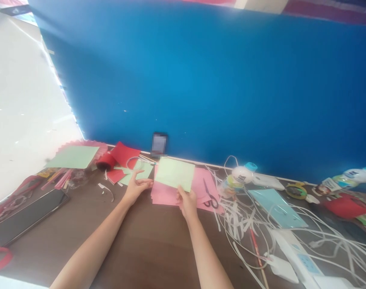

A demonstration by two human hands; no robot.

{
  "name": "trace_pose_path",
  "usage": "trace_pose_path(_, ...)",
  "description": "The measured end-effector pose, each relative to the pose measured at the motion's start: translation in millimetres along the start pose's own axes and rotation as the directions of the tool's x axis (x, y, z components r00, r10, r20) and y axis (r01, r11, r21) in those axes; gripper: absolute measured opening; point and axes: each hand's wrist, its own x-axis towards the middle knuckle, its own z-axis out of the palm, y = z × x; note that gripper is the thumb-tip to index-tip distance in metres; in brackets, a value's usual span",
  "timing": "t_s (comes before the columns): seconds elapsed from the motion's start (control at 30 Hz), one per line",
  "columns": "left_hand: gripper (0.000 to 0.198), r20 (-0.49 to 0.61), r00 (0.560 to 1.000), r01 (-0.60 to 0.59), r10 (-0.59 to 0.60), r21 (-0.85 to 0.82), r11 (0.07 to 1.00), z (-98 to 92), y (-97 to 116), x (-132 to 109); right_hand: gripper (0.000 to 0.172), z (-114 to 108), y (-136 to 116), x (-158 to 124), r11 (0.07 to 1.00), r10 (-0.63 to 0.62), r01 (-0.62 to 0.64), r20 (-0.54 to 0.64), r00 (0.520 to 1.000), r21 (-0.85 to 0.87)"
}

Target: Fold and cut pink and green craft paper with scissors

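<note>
My right hand (pixel 187 200) is closed on the lower right edge of a light green paper square (pixel 175 173), which lies over pink sheets (pixel 167 194). My left hand (pixel 137 186) has its fingers apart and holds nothing; its fingertips are near the left edge of the pink sheets. Black scissors (pixel 211 199) rest on the right part of the pink sheets. Behind my left hand are a green paper piece (pixel 145 169), a clear tape ring (pixel 133 163) and red paper (pixel 124 154).
A dark phone (pixel 29 216) and a green sheet (pixel 76 156) lie at left. To the right are tangled white cables (pixel 240 241), paper strips, a bottle (pixel 243 175), a blue packet (pixel 277 208) and a power strip (pixel 297 257). A blue panel (pixel 201 88) stands behind the table.
</note>
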Motion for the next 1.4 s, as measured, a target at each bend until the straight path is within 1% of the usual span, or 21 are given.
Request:
trace_pose_path(0.03, 0.071, 0.016, 1.000, 0.013, -0.013, -0.005, 1.000, 0.3, -0.5, -0.2, 0.030, -0.1, -0.4, 0.0, 1.000, 0.006, -0.006, 0.005, 1.000, 0.005)
trace_pose_path(0.1, 0.071, 0.064, 0.997, 0.053, -0.053, 0.007, 0.999, 2.3, -2.3, -1.2, 0.030, 1.5, -0.1, -1.4, 1.000, 0.024, -0.023, 0.053, 0.998, -0.015)
trace_pose_path(0.2, 0.072, 0.109, 0.989, 0.087, -0.096, 0.084, 0.993, 5.9, -5.4, -2.7, 0.030, 6.0, 1.6, -5.3, 0.997, 0.052, -0.045, 0.124, 0.991, -0.061)
trace_pose_path(0.3, 0.071, 0.111, 0.990, 0.073, -0.087, 0.127, 0.989, 6.2, -6.4, -2.5, 0.029, 8.2, 2.9, -7.4, 0.996, 0.065, -0.053, 0.159, 0.985, -0.078)
trace_pose_path(0.4, 0.070, 0.121, 0.990, 0.059, -0.077, 0.145, 0.988, 4.2, -6.2, -1.1, 0.029, 6.4, 3.0, -6.2, 0.995, 0.068, -0.054, 0.167, 0.984, -0.085)
trace_pose_path(0.6, 0.069, 0.192, 0.979, 0.018, -0.065, 0.235, 0.972, 1.8, -9.1, 0.2, 0.029, 0.4, 5.5, -1.7, 0.995, 0.048, -0.033, 0.159, 0.986, -0.097)
trace_pose_path(0.67, 0.068, 0.198, 0.979, 0.004, -0.055, 0.248, 0.969, 1.4, -9.7, 0.1, 0.028, -0.8, 6.7, -0.8, 0.995, 0.040, -0.024, 0.166, 0.985, -0.095)
trace_pose_path(0.93, 0.065, 0.154, 0.987, -0.009, -0.034, 0.270, 0.963, 0.5, -8.3, 0.4, 0.027, -1.4, 6.5, 0.1, 0.998, 0.025, -0.018, 0.123, 0.992, -0.056)
trace_pose_path(1.1, 0.062, 0.119, 0.993, -0.009, -0.023, 0.265, 0.964, 1.7, -12.2, 0.5, 0.028, 2.2, 4.8, -1.3, 0.997, 0.071, -0.072, 0.111, 0.991, 0.005)
trace_pose_path(1.17, 0.059, 0.096, 0.995, -0.009, -0.016, 0.259, 0.966, 0.4, -12.3, 0.7, 0.028, 0.2, 0.9, 0.2, 0.996, 0.084, -0.086, 0.077, 0.994, 0.029)
trace_pose_path(1.23, 0.055, 0.037, 0.999, -0.014, 0.006, 0.227, 0.974, -1.5, -10.1, 1.3, 0.028, -4.6, -4.6, 3.5, 0.994, 0.066, -0.065, -0.009, 0.998, 0.083)
trace_pose_path(1.3, 0.054, -0.038, 0.999, -0.022, 0.029, 0.164, 0.986, -2.4, -6.4, 1.8, 0.027, -9.3, -9.1, 6.6, 0.990, 0.031, -0.016, -0.109, 0.994, 0.138)
trace_pose_path(1.33, 0.054, -0.060, 0.998, -0.022, 0.030, 0.126, 0.992, -2.0, -4.5, 1.9, 0.027, -10.6, -10.2, 7.4, 0.989, 0.018, 0.002, -0.137, 0.990, 0.149)
trace_pose_path(1.37, 0.053, -0.063, 0.998, -0.015, 0.020, 0.086, 0.996, -0.8, -2.9, 1.7, 0.028, -10.7, -10.1, 7.3, 0.990, 0.017, 0.002, -0.131, 0.991, 0.143)
trace_pose_path(1.4, 0.053, -0.051, 0.999, -0.001, 0.004, 0.051, 0.999, 1.1, -1.9, 1.4, 0.028, -9.7, -9.0, 6.5, 0.992, 0.027, -0.015, -0.096, 0.995, 0.124)
